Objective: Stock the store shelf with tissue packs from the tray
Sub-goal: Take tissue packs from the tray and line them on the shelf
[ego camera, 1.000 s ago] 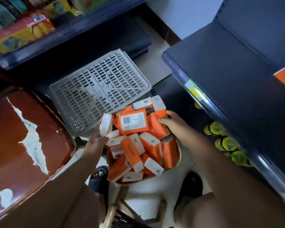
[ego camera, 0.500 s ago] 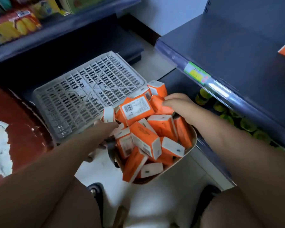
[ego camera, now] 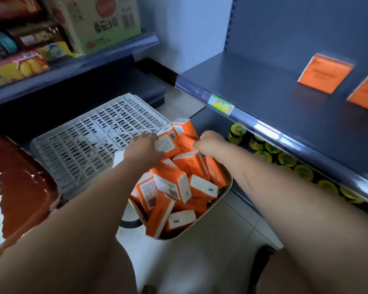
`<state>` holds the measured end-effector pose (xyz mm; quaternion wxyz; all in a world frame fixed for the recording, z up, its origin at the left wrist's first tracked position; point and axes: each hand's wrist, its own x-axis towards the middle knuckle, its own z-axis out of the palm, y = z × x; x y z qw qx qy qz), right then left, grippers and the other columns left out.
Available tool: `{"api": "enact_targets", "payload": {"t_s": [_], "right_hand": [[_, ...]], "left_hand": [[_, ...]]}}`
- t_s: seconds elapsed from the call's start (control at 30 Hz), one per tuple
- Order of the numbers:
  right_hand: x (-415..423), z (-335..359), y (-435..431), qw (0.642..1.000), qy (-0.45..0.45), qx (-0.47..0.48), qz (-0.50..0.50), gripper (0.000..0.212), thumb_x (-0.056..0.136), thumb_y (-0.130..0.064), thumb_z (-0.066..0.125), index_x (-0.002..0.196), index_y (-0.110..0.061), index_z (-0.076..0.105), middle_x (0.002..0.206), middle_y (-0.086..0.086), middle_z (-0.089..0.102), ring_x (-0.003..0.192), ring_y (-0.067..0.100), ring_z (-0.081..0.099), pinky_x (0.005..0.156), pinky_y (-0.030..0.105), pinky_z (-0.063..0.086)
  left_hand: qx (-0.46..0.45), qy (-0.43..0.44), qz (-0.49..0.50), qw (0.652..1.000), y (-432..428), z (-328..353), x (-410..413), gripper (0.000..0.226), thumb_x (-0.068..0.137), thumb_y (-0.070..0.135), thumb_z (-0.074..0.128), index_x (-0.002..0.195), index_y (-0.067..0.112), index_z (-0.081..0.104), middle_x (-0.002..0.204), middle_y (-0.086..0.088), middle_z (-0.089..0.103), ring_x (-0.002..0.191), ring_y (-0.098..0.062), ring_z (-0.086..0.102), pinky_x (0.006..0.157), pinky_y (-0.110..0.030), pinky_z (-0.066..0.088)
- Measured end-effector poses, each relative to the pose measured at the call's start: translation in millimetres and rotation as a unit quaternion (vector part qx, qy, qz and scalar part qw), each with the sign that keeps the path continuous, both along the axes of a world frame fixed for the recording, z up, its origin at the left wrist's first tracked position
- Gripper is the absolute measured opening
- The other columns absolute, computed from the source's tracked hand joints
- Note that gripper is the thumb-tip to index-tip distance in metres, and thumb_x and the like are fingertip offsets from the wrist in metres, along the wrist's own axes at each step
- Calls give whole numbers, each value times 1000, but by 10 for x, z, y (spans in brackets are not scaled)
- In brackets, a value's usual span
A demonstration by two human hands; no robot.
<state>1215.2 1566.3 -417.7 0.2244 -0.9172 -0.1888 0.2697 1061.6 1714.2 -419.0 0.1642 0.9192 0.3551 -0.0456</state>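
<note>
Dim bluish light — glare streak on shelf edge strip point(ego camera: 261, 124); soft blur, wide-angle edge bending.

A pale wall point(ego camera: 179, 28) stands at the back above a dark skirting board point(ego camera: 157, 71), and the floor point(ego camera: 232, 225) is light tile. A dark blue shelf point(ego camera: 285, 107) runs along the right; another rack point(ego camera: 72, 68) of boxed goods stands left, beside a chipped brown tabletop point(ego camera: 19, 177).

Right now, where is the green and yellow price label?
In the head view, the price label sits right of centre on the front rail of the dark shelf, above the yellow-lidded jars and up-right of the tray of tissue packs.
</note>
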Motion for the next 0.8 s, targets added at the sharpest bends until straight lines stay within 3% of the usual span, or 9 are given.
{"api": "enact_targets", "payload": {"t_s": [0.1, 0.17, 0.27, 0.33, 0.43, 0.5, 0.57, 0.67, 0.8], "right_hand": [[-12, -57, -7, 1000, 7, 5, -15, 26, 93, -30, 62, 75, -12, 54, 85, 10, 63, 78, 28, 60, 68, 31, 43], [8, -117, 18, 1000, 5, -8, -25, 26, 93, -27, 61, 73, -15, 52, 81, 7, 60, 76, 27, 58, 70, 31, 44], [35, -198, 69, 999, -10, 7, -36, 18, 87, -28, 68, 83, -11, 65, 80, 6, 63, 78, 29, 64, 70, 30, 45], [61, -259, 84, 999, -8, 30, -42, 21, 83, -28, 70, 94, -10, 74, 86, 8, 70, 86, 30, 70, 71, 28, 47], [79, -244, 46, 996, -24, 75, -42, 13, 84, -23, 69, 92, -14, 74, 91, 7, 73, 89, 29, 71, 73, 28, 49], [106, -154, -34, 992, -66, 100, -36, 10, 83, -21, 67, 90, -16, 71, 93, 5, 73, 90, 28, 71, 76, 30, 55], [128, 11, -163, 988, -98, 120, -22, 11, 84, -21, 65, 93, -19, 70, 92, 3, 73, 87, 28, 71, 79, 34, 59], [206, 374, -467, 980, -139, 145, -7, 17, 85, -25, 65, 99, -20, 72, 95, 3, 74, 91, 27, 70, 80, 36, 58], [328, 866, -1175, 966, -151, 208, -42, 20, 80, -22, 67, 98, -23, 76, 91, -2, 76, 89, 24, 71, 79, 38, 59]], "left_hand": [[-8, 34, -10, 999, -7, -124, 84, 68, 84, 51, 70, 142, 24, 45, 138, -7, 49, 130, -35, 44, 96, -53, 50], [-24, 44, 6, 999, 29, -180, 145, 78, 79, 49, 77, 144, 23, 42, 142, -8, 46, 133, -37, 41, 99, -55, 49], [-55, 53, 11, 997, 37, -217, 261, 106, 71, 53, 87, 155, 20, 32, 156, -11, 37, 146, -41, 29, 114, -57, 38], [-53, 46, 18, 997, 71, -262, 325, 107, 72, 52, 88, 156, 16, 31, 154, -14, 39, 146, -40, 32, 117, -51, 32], [-54, -20, 57, 997, 170, -271, 358, 78, 72, 41, 87, 137, 18, 52, 121, -9, 59, 115, -34, 55, 93, -43, 49], [-24, -63, 69, 995, 200, -203, 339, 42, 82, 28, 75, 119, 16, 59, 89, -2, 59, 89, -30, 58, 72, -37, 47], [-1, -101, 79, 992, 180, -81, 319, 24, 88, 22, 65, 110, 16, 58, 80, -3, 58, 82, -31, 59, 68, -37, 45], [-43, -189, 72, 978, 38, 241, 416, 35, 81, 15, 75, 112, 19, 59, 98, -8, 66, 84, -26, 56, 69, -34, 40], [-157, -273, 3, 949, -431, 817, 675, 57, 70, 2, 84, 118, 15, 55, 101, -3, 61, 81, -16, 58, 59, -27, 42]]}}
